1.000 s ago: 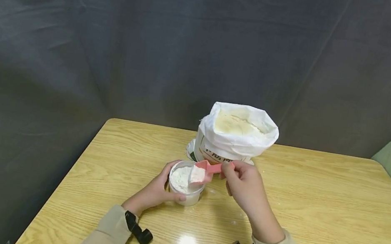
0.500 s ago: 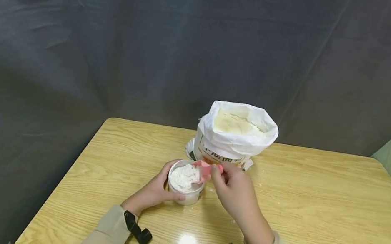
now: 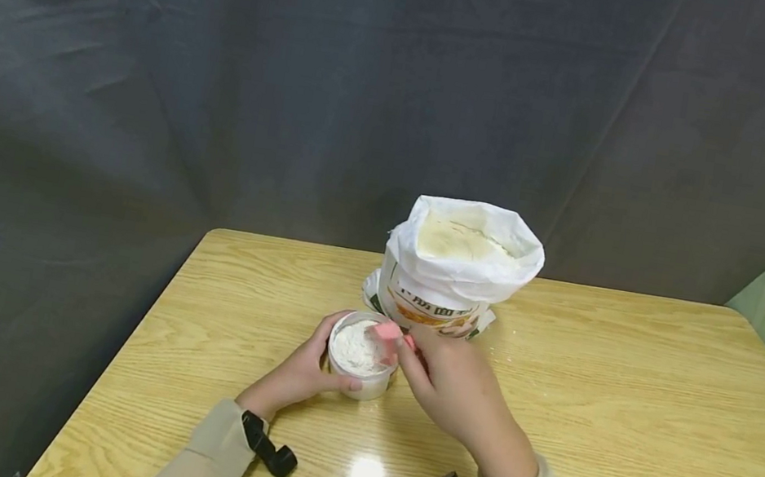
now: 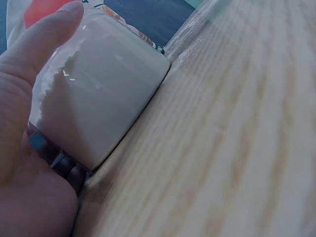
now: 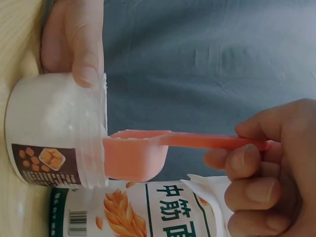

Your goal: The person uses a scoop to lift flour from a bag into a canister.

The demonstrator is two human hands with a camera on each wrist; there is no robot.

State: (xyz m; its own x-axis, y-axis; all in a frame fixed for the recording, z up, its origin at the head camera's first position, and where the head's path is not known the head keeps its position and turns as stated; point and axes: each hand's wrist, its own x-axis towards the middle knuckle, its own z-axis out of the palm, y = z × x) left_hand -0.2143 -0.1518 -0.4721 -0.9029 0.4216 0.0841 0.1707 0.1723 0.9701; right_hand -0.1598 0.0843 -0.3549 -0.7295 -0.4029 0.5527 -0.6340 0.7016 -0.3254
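My left hand (image 3: 303, 371) grips a clear plastic tub (image 3: 368, 387) from its left side, thumb along the near wall. White flour (image 3: 354, 348) lies inside the tub, which stands on the table. In the left wrist view the thumb presses the tub wall (image 4: 106, 84). My right hand (image 3: 460, 386) pinches the handle of a pink measuring scoop (image 5: 136, 158) between thumb and fingers. In the right wrist view, the scoop's cup is tipped sideways at the tub's mouth, by the right rim. What is left inside the cup cannot be seen clearly.
An open white flour bag (image 3: 461, 283), rolled down at the top and full of flour, stands just behind the tub. Specks of flour dot the wooden table (image 3: 624, 407). A dark curtain (image 3: 404, 93) hangs behind the table's far edge.
The scoop, level and filled with flour a second ago, has tipped over towards the tub. My right hand has shifted left and turned with it. The left hand keeps its grip.
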